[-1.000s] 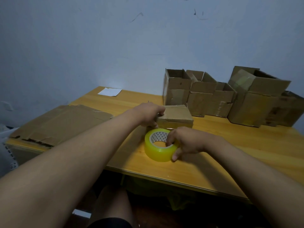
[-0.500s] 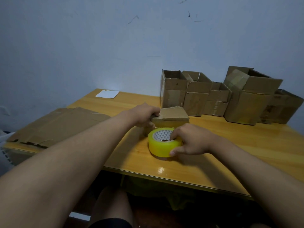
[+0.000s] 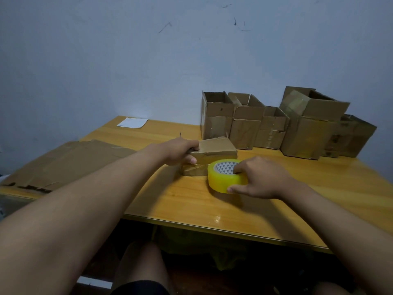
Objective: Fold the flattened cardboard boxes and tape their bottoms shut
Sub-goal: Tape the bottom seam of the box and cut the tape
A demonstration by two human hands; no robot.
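A small cardboard box (image 3: pixel 214 149) lies on the wooden table (image 3: pixel 191 201) in front of me, its top flaps folded over. My left hand (image 3: pixel 180 151) grips its left end, thumb on the near side. A roll of yellow tape (image 3: pixel 223 176) lies flat just right of the box's near corner. My right hand (image 3: pixel 261 177) holds the roll, fingers in its core and thumb against its outer rim. A shiny strip of tape (image 3: pixel 194 167) shows on the box's near face.
Several folded open-topped boxes (image 3: pixel 276 124) stand in a row at the back right against the wall. A stack of flattened cardboard (image 3: pixel 63 162) covers the table's left side. A white paper (image 3: pixel 132 122) lies at the far left corner.
The tape roll has shifted a little to the right and nearer with my right hand. My left hand stays on the small box.
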